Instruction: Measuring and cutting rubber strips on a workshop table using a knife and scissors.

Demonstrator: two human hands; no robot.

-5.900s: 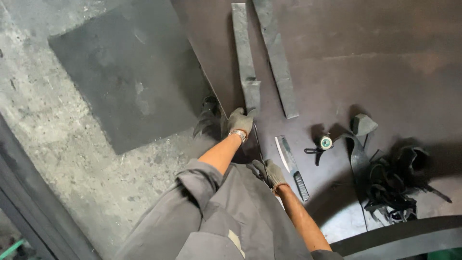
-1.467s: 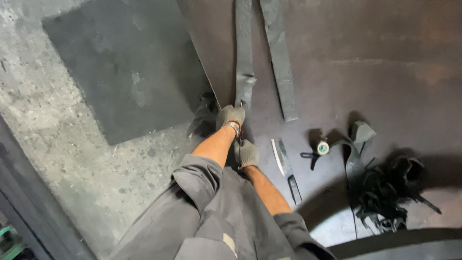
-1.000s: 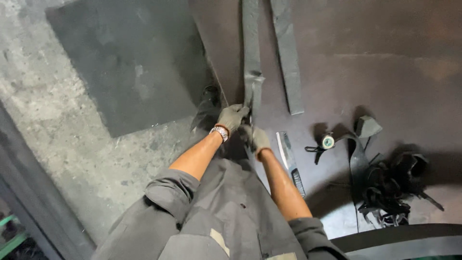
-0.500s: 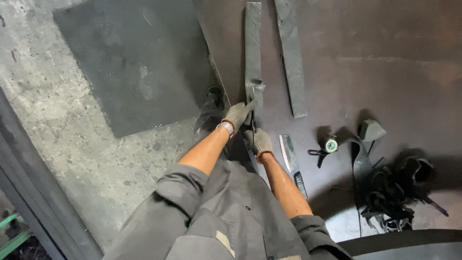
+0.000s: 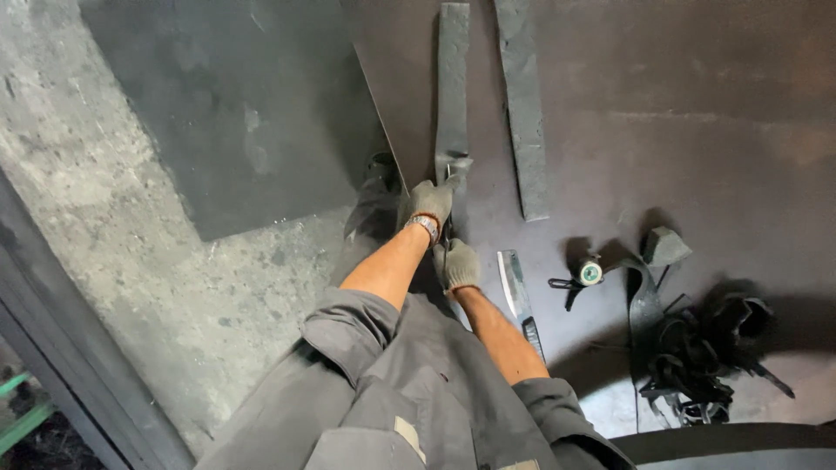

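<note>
Here the gloved left hand (image 5: 429, 201) presses on the near end of a long dark grey rubber strip (image 5: 452, 96), closed over its curled tip. The gloved right hand (image 5: 457, 265) sits just behind, nearer the body, gripping something thin that I cannot make out. The strip runs straight away from the hands, long axis pointing forward along the dull brown sheet (image 5: 697, 130). A second, rougher grey strip (image 5: 525, 113) lies beside it to the right. A flat steel blade (image 5: 515, 292) rests near the right forearm; tangled black offcuts (image 5: 697, 357) lie well apart.
</note>
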